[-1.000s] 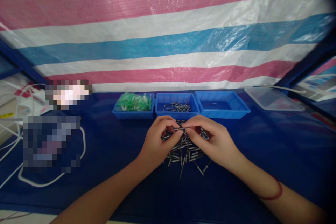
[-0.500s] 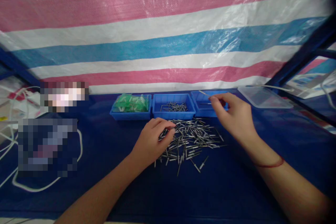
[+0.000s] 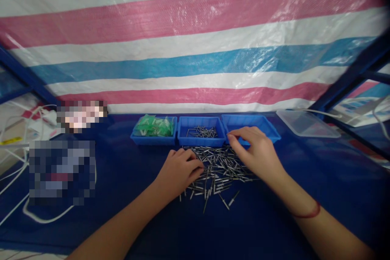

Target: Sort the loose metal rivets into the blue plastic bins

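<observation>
In the head view, with the clock centred on the pile and 12 pointing away from the person, loose rivets point(image 3: 217, 166) lie heaped on the blue table point(image 3: 243, 227), a couple of strays apart near 6 o'clock. The left hand point(image 3: 179, 168) rests at 9 o'clock, fingers curled at the pile's edge and thumb close to the forefinger; whether they grasp a rivet cannot be told. The right hand point(image 3: 258, 150) is raised at 2 o'clock, thumb and forefinger tips near each other before the right bin point(image 3: 248, 120); whether anything is between them cannot be told. A red band point(image 3: 307, 213) circles that wrist. The right bin sits at 1 o'clock, partly hidden by the hand; the middle bin point(image 3: 201, 142), near 12, holds more rivets; the left bin point(image 3: 154, 141), at 10, holds green packets point(image 3: 154, 126), any print on them unreadable. A clear lid point(image 3: 309, 124) lies flat at 2. Far off near 9 is a yellow strip point(image 3: 11, 140), too small to read, and a white cable point(image 3: 44, 222) loops at 8. A striped sheet point(image 3: 183, 20) hangs behind, at 12.
</observation>
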Demonstrator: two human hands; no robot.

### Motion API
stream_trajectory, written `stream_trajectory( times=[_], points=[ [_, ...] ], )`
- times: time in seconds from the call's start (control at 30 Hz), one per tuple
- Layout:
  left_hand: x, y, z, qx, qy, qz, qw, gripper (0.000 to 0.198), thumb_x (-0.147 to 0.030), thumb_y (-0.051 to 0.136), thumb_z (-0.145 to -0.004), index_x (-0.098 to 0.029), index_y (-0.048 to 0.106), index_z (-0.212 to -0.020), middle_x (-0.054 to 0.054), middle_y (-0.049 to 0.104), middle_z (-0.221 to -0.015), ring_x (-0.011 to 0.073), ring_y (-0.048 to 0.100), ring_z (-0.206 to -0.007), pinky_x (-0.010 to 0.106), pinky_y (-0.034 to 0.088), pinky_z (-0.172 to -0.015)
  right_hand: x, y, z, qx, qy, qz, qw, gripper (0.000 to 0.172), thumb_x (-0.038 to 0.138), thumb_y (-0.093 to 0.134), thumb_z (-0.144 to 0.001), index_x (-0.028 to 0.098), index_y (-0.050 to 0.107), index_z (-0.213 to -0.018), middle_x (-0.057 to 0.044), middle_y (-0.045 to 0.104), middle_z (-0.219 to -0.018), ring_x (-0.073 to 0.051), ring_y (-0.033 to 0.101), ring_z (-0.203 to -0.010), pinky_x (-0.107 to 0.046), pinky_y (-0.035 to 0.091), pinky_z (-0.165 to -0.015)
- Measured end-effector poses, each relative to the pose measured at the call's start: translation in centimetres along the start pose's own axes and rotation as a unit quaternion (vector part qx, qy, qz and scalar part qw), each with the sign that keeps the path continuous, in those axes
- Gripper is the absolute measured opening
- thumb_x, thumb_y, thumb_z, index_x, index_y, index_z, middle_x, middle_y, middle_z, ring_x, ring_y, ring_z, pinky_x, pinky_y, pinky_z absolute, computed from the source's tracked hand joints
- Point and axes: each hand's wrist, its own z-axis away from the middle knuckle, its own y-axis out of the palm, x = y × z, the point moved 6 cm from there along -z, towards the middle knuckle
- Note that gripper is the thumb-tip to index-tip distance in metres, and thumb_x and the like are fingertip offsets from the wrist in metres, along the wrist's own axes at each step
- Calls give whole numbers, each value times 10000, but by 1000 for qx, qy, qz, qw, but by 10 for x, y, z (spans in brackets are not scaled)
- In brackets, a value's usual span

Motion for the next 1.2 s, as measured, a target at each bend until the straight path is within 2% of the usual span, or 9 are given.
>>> stream_trajectory(
  times=[0.17, 0.3, 0.37, 0.47, 0.6, 0.77, 0.93, 1.03, 1.2],
  points=[
    [-4, 1, -4, -9, -6, -7, 1000, 146, -328, 572, -911, -253, 692, -947, 19, 641, -935, 178, 539, -856, 330, 304, -726, 22, 18, 6, 87, -23, -78, 993, 168, 173, 510, -863, 192, 656, -780, -46, 697, -800, -198, 596, -765, -370, 437, -760],
    [4, -4, -4, -58, -44, 79, 994, 146, -278, 527, -937, -229, 660, -972, 22, 653, -985, 180, 569, -917, 316, 343, -752, 30, 29, 13, 135, 0, -147, 980, 86, 206, 586, -829, 197, 665, -864, -36, 690, -823, -193, 601, -792, -361, 454, -762],
    [7, -5, -2, -77, -58, 139, 986, 141, -249, 503, -947, -216, 637, -972, 14, 666, -972, 169, 587, -918, 304, 365, -765, 33, 34, 17, 138, 41, -204, 968, 124, 272, 634, -813, 200, 665, -910, -30, 686, -830, -181, 609, -776, -333, 471, -730],
    [6, -6, 2, -93, -68, 187, 976, 117, -258, 512, -939, -211, 620, -941, -2, 682, -888, 157, 601, -834, 289, 388, -758, 37, 39, 22, 122, 106, -272, 949, 141, 338, 624, -833, 204, 668, -844, -9, 661, -747, -149, 594, -678, -283, 466, -631],
    [1, -8, 5, -107, -80, 211, 968, 93, -282, 561, -908, -212, 623, -912, -10, 677, -832, 153, 590, -764, 280, 401, -735, 42, 41, 25, 101, 133, -303, 938, 166, 336, 603, -850, 205, 672, -773, 2, 630, -676, -137, 572, -631, -265, 441, -580],
    [2, -8, 3, -104, -67, 241, 963, 89, -271, 584, -890, -207, 639, -917, 1, 667, -830, 154, 588, -769, 276, 399, -714, 43, 40, 24, 106, 115, -322, 934, 148, 309, 595, -854, 202, 685, -807, -30, 681, -765, -161, 608, -716, -285, 455, -627],
    [10, -15, 4, -151, -71, 272, 948, 68, -251, 620, -851, -189, 599, -832, 15, 632, -852, 143, 569, -770, 259, 419, -709, 41, 39, 23, 105, 85, -314, 940, 131, 286, 597, -850, 212, 704, -865, -33, 698, -782, -150, 596, -670, -288, 457, -606],
    [9, -22, 6, -169, -67, 267, 946, 65, -243, 623, -843, -190, 587, -832, 12, 614, -849, 141, 559, -780, 260, 423, -720, 43, 37, 23, 95, 67, -313, 943, 136, 293, 590, -857, 208, 694, -878, -41, 702, -799, -162, 618, -711, -299, 489, -644],
    [6, -26, 8, -177, -46, 270, 945, 113, -286, 598, -868, -189, 562, -823, 9, 594, -822, 141, 559, -774, 262, 436, -720, 55, 31, 20, 135, -20, -274, 952, 174, 296, 512, -916, 203, 658, -904, -53, 701, -844, -170, 633, -783, -322, 505, -725]
  ],
)
